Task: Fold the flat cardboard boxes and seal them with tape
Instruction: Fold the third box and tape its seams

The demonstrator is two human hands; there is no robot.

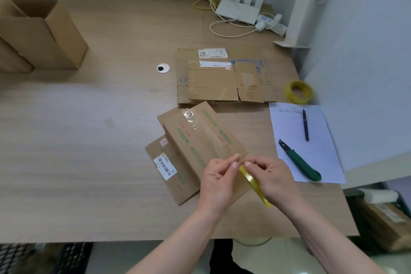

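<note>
Both hands, left hand [219, 176] and right hand [270, 176], pinch a yellow tape strip [252, 181] at the folded box's [200, 140] near end on the counter [89, 140]; sealing looks unfinished, flat cardboard [222, 78] waits farther off.

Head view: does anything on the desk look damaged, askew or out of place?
The flat cardboard pile behind the hands is worn: torn flap edges and old tape and label remnants. The folded box lies askew to the desk edge. The utility knife rests on the lined paper, its blade tip apparently exposed.
</note>
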